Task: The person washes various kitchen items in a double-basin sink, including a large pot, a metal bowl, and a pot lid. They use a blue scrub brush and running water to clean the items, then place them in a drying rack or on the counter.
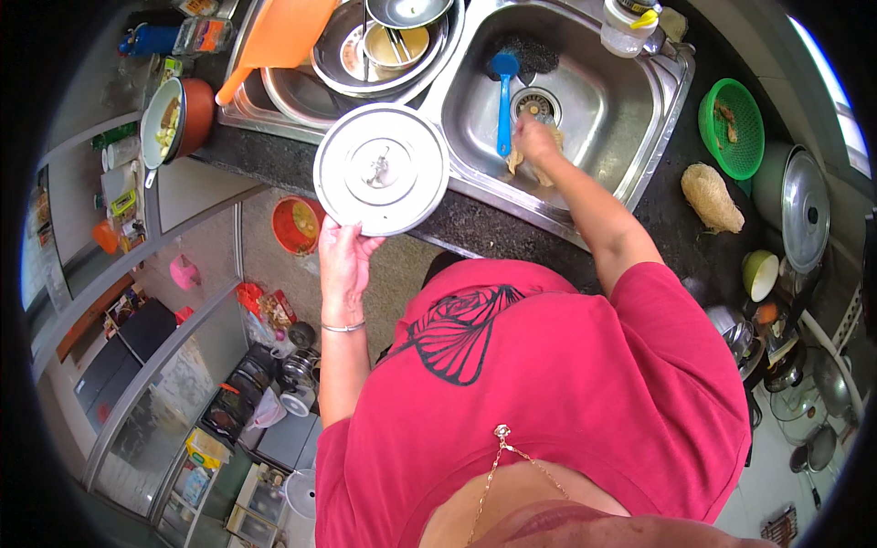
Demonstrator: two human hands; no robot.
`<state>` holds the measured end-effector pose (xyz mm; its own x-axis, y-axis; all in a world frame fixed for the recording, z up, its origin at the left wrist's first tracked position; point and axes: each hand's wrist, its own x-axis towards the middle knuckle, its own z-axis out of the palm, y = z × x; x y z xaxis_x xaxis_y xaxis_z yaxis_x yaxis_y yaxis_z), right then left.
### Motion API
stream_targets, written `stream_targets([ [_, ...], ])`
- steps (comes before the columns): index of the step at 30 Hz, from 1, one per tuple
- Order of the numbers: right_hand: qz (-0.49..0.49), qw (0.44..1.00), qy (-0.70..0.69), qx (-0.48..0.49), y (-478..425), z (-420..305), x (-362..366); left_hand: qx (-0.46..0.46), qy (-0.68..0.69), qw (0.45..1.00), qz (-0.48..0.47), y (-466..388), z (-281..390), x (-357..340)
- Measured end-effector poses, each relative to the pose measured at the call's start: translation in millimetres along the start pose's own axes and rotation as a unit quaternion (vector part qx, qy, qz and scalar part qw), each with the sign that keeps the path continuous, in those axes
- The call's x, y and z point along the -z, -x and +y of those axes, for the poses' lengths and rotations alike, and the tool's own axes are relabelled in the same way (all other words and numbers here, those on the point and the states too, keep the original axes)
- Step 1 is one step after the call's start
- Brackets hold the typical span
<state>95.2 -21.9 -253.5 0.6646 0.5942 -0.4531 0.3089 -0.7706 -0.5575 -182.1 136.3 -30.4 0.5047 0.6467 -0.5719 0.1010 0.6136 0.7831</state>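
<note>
My left hand [348, 257] grips the lower rim of a round, shiny metal lid or plate [380, 202], tilted up in front of the counter edge. Concentric rings run around its middle. My right hand [538, 142] is down inside the stainless steel sink basin [603, 109], right by the drain [545, 96]. A limp tan piece, perhaps a loofah or cloth [514, 162], shows beneath and beside that hand. The fingers are partly hidden, so their grip is unclear. Just to the left lies a blue long-handled brush or scoop [505, 103], beside a dark mesh patch [538, 56].
Stacked bowls and pans [329, 61] fill the left basin, under an orange plastic basin or scoop [281, 34]. A clear jar [623, 31] stands at the sink's back corner. Rightward are a green strainer [747, 109], a dry loofah [712, 198] and a lidded pot [774, 185]. A food pan [156, 133] sits left.
</note>
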Motion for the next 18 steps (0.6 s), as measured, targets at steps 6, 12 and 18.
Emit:
stream_targets([
  [6,-0.024,0.986,0.101,0.130,1,22,14,0.047,0.016,0.999,-0.003,-9,-25,20],
  [12,-0.095,0.911,0.285,0.283,24,5,3,0.046,0.007,0.998,-0.032,-4,-15,-1],
  [18,-0.034,0.961,0.120,0.247,22,2,11,0.023,-0.001,0.999,-0.033,-13,-12,-2],
])
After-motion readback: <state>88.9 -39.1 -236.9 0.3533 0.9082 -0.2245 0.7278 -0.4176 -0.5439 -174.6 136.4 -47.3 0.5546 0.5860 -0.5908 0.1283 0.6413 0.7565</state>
